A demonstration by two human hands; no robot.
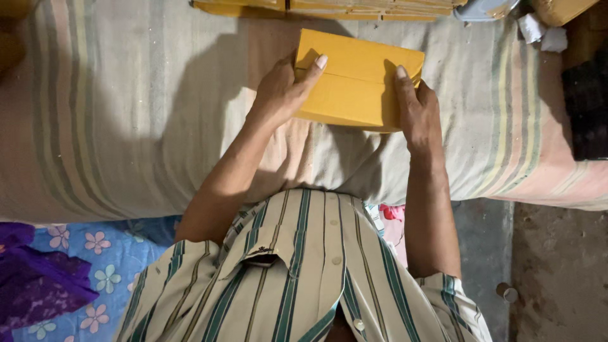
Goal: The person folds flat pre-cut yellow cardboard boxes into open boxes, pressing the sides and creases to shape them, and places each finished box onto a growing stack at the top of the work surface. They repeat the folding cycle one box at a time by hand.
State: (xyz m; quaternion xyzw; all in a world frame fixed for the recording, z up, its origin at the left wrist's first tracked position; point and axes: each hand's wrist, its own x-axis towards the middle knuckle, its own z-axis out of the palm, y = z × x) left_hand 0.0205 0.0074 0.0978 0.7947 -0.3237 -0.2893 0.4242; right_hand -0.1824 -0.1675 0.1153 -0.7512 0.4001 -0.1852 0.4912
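Striped cloth fills the near edge of the view: a cream shirt (pixel 304 272) with green and brown stripes, buttoned down the front, worn by the person whose arms reach forward from it. Below and to the left lies a blue fabric with pale flowers (pixel 95 253), with a purple cloth (pixel 31 278) bunched on top of it at the corner. To the right, bare grey concrete floor (pixel 557 266) shows.

Beyond the shirt stretches a faded striped cover (pixel 101 126), pale grey with bands of pink, green and yellow, which serves as the work surface. On it, just ahead of the person, lies a folded yellow-orange paper envelope (pixel 354 79), its flap creased across the middle. The left hand (pixel 282 88) grips the envelope's left side, fingers curled under the edge and the thumb pressed flat on top near the fold. The right hand (pixel 415 104) clasps the right side in the same manner, thumb on the upper face, fingers tucked beneath and out of sight.

Farther off, along the top edge, a flat stack of similar yellow envelopes (pixel 323 7) rests on the cover. A grey-blue object (pixel 484 9) and some crumpled white paper (pixel 541 31) sit toward the top right corner.
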